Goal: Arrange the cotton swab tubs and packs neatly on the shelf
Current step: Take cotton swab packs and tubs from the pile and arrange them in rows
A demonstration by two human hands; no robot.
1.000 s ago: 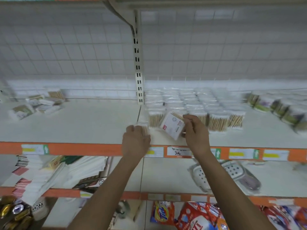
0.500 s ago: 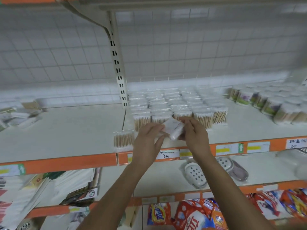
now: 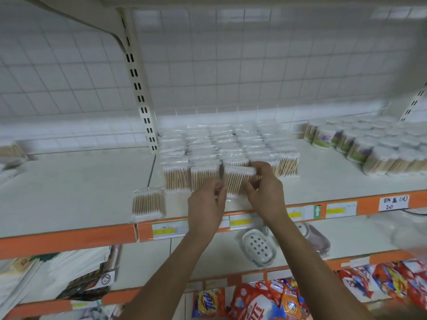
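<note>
Held pack (image 3: 238, 179): front row of pack block (image 3: 219, 146), mid shelf (image 3: 69, 195).
Right hand (image 3: 265, 192): fingers curled over pack's top right end, gripping.
Left hand (image 3: 206, 204): curled fingers pinch lower left edge.
Handling, judged: light; film slippery, crinkly; sticks stiff. Take by short ends.
Stray pack (image 3: 147, 204): 8 o'clock from hands, near shelf lip.
Tubs (image 3: 369, 153): 2 o'clock, clear walls, white lids, swabs inside.
Packs: clear film, wooden-stick swabs.

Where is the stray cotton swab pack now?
Head view: the stray pack stands alone near the shelf front edge, left of the left hand.
</note>
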